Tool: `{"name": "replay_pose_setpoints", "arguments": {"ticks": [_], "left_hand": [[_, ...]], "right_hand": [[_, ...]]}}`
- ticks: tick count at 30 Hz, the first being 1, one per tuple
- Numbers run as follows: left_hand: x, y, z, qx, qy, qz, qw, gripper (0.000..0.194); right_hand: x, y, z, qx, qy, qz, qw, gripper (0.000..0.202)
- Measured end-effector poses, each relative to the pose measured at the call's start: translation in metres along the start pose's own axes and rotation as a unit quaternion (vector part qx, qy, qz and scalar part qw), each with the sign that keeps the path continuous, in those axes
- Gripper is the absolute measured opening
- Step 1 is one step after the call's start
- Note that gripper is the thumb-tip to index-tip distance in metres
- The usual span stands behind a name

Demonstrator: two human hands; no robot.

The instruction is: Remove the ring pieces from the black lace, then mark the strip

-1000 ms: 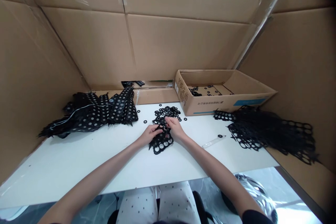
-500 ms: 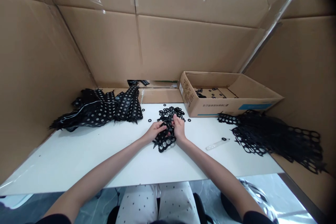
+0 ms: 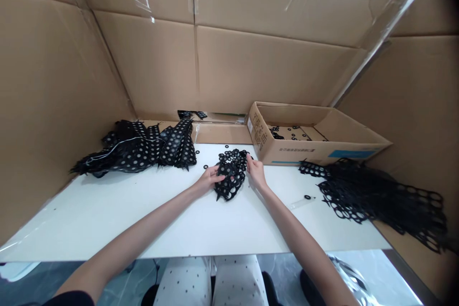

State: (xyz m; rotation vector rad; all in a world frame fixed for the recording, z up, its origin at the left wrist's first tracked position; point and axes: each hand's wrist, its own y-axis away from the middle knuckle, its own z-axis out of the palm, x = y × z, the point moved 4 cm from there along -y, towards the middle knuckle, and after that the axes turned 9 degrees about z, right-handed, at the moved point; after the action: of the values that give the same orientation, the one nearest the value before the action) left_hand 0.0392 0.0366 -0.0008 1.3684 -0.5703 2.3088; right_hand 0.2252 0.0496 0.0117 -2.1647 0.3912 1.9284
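A piece of black perforated sheet [image 3: 230, 185], full of round holes, is between my hands above the middle of the white table. My left hand [image 3: 208, 180] grips its left edge between thumb and fingers. At the sheet's upper right edge, my right hand [image 3: 255, 170] is closed with thumb and fingertips pinched together; whether it holds the sheet or a small ring is too small to tell. Small black rings [image 3: 233, 154] lie heaped just behind the sheet, partly covered by it. A few single rings [image 3: 205, 167] lie to the left of the heap.
Dotted black sheets [image 3: 143, 150] are bunched at the left. An open cardboard box [image 3: 297, 152] with loose rings stands back right. Black sheets with larger holes [image 3: 380, 196] hang over the right edge. A clear strip [image 3: 300, 203] with a ring lies nearby. Cardboard walls [image 3: 265, 67] enclose the table.
My right hand has moved right, away from my left hand, to the sheet's edge. The sheet looks more spread out between them. The camera view has shifted slightly.
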Motion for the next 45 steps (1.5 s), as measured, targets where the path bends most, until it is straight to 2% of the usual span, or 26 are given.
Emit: {"name": "replay_pose_setpoints", "arguments": {"ticks": [2,5,9,11,14,20,25,28,29,31,34,36,38,41,45], "left_hand": [[-0.004,0.000,-0.003,0.016,-0.022,-0.007,1.000,0.037],[-0.009,-0.001,-0.007,0.032,-0.043,0.004,0.999,0.036],[-0.008,-0.004,-0.005,0.013,-0.067,0.025,0.997,0.038],[-0.005,-0.004,-0.005,0.008,-0.085,0.042,0.995,0.037],[-0.001,-0.003,-0.003,-0.006,-0.100,0.050,0.994,0.038],[-0.005,-0.002,-0.001,-0.006,-0.129,0.002,0.992,0.039],[-0.005,-0.003,-0.003,0.011,-0.170,0.034,0.985,0.031],[-0.005,-0.003,-0.006,0.019,-0.175,0.041,0.983,0.031],[-0.005,-0.003,-0.007,0.018,-0.176,0.043,0.983,0.031],[-0.003,-0.003,-0.006,0.011,-0.176,0.044,0.983,0.032],[-0.001,-0.003,-0.004,0.002,-0.165,0.045,0.985,0.034],[-0.002,-0.002,-0.002,0.000,-0.145,0.035,0.989,0.037],[-0.002,-0.003,-0.001,-0.003,-0.127,0.023,0.992,0.040],[-0.002,-0.005,-0.001,-0.003,-0.119,0.026,0.993,0.041],[-0.002,-0.006,-0.003,0.012,-0.124,0.042,0.991,0.040]], "right_hand": [[-0.004,0.001,-0.001,-0.016,0.012,-0.017,1.000,0.055],[-0.021,0.011,0.000,-0.048,0.081,-0.121,0.988,0.049],[-0.038,0.038,0.016,-0.134,0.217,-0.279,0.926,0.034],[-0.041,0.047,0.023,-0.152,0.259,-0.319,0.899,0.027],[-0.040,0.048,0.024,-0.159,0.264,-0.319,0.896,0.022],[-0.033,0.036,0.018,-0.166,0.274,-0.294,0.900,0.021],[-0.029,0.038,0.021,-0.153,0.371,-0.312,0.862,0.023],[-0.026,0.043,0.027,-0.158,0.399,-0.340,0.837,0.033],[-0.025,0.044,0.029,-0.163,0.390,-0.341,0.840,0.036],[-0.023,0.043,0.031,-0.175,0.338,-0.312,0.871,0.040],[-0.018,0.034,0.028,-0.158,0.201,-0.203,0.945,0.044],[-0.015,0.030,0.026,-0.124,0.111,-0.130,0.978,0.047],[-0.011,0.028,0.027,-0.099,0.040,-0.076,0.991,0.048],[-0.001,0.029,0.034,-0.072,-0.036,-0.019,0.997,0.049],[0.008,0.023,0.035,-0.026,-0.063,-0.007,0.998,0.049]]}}
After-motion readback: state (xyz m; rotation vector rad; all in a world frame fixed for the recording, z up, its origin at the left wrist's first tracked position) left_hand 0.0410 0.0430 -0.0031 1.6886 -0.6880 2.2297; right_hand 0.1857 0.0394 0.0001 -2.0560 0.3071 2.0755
